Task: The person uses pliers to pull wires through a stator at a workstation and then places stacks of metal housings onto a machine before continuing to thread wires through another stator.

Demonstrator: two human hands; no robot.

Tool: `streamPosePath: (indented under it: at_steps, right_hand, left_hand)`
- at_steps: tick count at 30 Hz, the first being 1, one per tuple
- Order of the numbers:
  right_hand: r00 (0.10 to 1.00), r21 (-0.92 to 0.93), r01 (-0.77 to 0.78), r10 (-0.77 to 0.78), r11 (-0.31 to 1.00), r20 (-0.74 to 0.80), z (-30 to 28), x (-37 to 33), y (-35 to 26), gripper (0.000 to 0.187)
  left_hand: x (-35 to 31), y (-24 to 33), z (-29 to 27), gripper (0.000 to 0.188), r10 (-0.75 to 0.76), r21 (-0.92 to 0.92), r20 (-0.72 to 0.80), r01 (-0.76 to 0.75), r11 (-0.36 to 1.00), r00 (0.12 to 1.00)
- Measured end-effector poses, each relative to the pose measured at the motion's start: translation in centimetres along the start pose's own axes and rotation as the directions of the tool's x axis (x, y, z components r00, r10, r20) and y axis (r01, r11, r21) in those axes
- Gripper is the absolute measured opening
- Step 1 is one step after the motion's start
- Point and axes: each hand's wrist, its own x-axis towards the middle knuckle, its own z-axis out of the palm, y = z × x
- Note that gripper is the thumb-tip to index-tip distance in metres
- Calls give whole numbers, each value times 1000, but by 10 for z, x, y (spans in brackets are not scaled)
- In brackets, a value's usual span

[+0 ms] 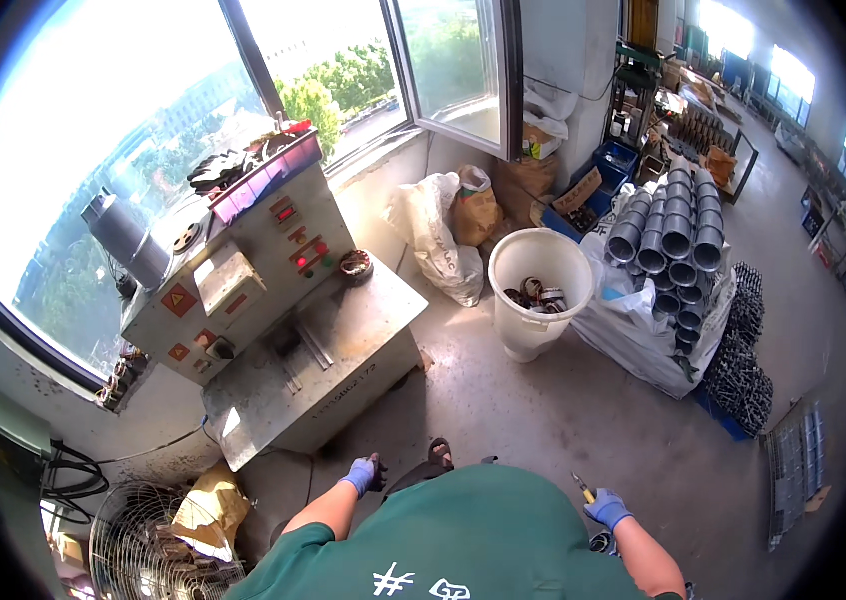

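My left hand (364, 474), in a blue-purple glove with dark fingers, hangs low in front of the grey machine (343, 335). Its fingers look curled, and whatever they may hold is hidden. On the other side of my body, my right hand (608, 508), gloved alike, is closed on a yellow-handled tool (588, 494) with a slim metal tip pointing up and left. The tool's exact kind is too small to tell. A dark ring-shaped part with copper-coloured windings (355, 265) sits on the machine's table. More such parts (535, 296) lie inside a tall white bucket (541, 255).
Grey metal tubes (678, 235) are stacked on white sacking at the right, beside a heap of small dark parts (738, 370). White sacks (435, 235) lean by the wall. A wire fan guard (148, 545) stands lower left. A pink tray (268, 178) tops the machine.
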Motion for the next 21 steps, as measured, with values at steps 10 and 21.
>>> streamPosePath:
  at_steps: [10,21]
  right_hand:
    - [917,120,334,-293,935,-271,-109,70,-229,43]
    - [841,-207,446,-487,871,-235,-175,98,-310,46]
  left_hand:
    - [58,84,35,38,200,209,378,-294,933,904]
    - [-113,233,223,39,338,254,779,-759,599,528]
